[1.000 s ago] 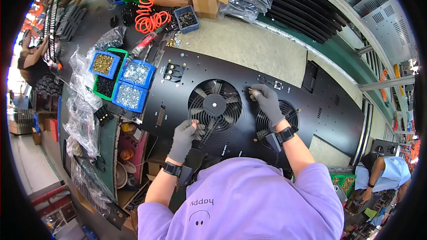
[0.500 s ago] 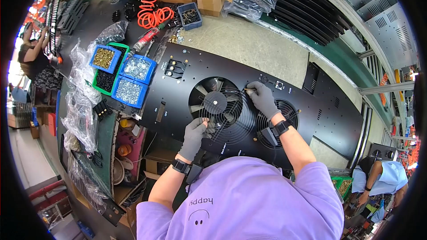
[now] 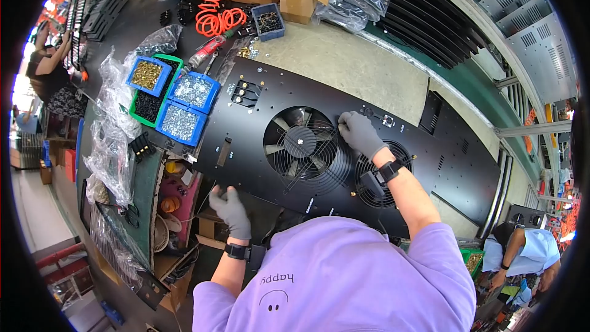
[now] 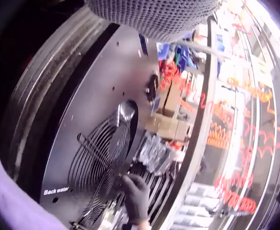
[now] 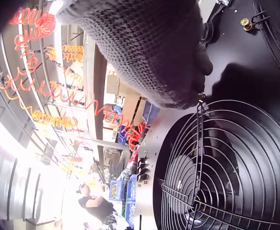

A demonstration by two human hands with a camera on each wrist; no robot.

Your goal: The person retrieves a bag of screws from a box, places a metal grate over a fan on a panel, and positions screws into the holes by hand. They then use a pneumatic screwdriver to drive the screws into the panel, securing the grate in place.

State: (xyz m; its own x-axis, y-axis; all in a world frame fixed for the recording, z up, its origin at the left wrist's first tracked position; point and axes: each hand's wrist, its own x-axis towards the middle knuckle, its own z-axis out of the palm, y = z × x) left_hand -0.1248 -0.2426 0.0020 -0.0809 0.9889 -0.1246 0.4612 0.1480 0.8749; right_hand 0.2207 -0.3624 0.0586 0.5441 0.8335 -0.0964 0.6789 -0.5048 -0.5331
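A black wire fan guard lies over the left fan on a black panel. At the guard's upper corner, my gloved right hand pinches a small brass screw at a wire loop; the knit glove hides much of it. My left hand is off the panel's front edge, fingers apart and holding nothing. Its glove fills the top of the left wrist view. A second guard sits to the right, with brass screws at its corners.
Blue bins of silver fasteners and brass ones stand left of the panel. Behind are a red tool, an orange coiled hose and a cardboard box. People are at the far left and right.
My left hand has let go of the guard and moved left and down, off the panel. The guard has shifted up and right over the fan. My right hand stays at its upper corner.
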